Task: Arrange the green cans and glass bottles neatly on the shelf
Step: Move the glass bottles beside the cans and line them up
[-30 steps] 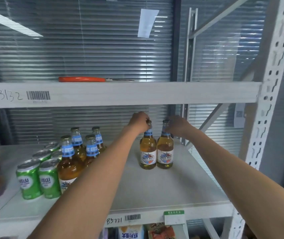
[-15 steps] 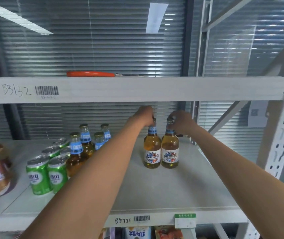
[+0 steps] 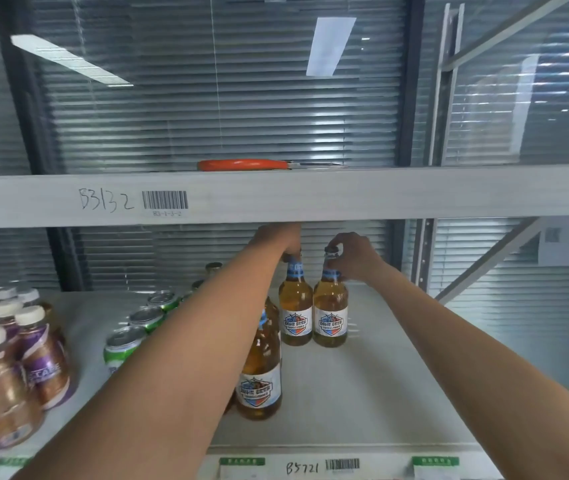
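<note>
Two amber glass bottles stand side by side, upright, at the back middle of the white shelf [image 3: 380, 393]. My left hand [image 3: 278, 240] grips the neck of the left bottle [image 3: 295, 306]; its fingers are partly hidden by the upper shelf beam. My right hand [image 3: 352, 256] pinches the cap and neck of the right bottle [image 3: 330, 310]. Another amber bottle [image 3: 259, 382] stands nearer the front, partly behind my left forearm. Green cans [image 3: 146, 318] sit in a row to the left, some hidden by that arm.
Brown and purple plastic bottles with white caps [image 3: 16, 348] crowd the shelf's left end. An orange-handled tool [image 3: 245, 164] lies on the upper shelf beam [image 3: 380, 195]. A grey upright and diagonal brace [image 3: 484, 261] close the right side. Bare shelf lies right of the two bottles.
The camera has moved closer and leftward, so more of the left bottles show. Both hands stay on the necks of the same two bottles, which stand as before.
</note>
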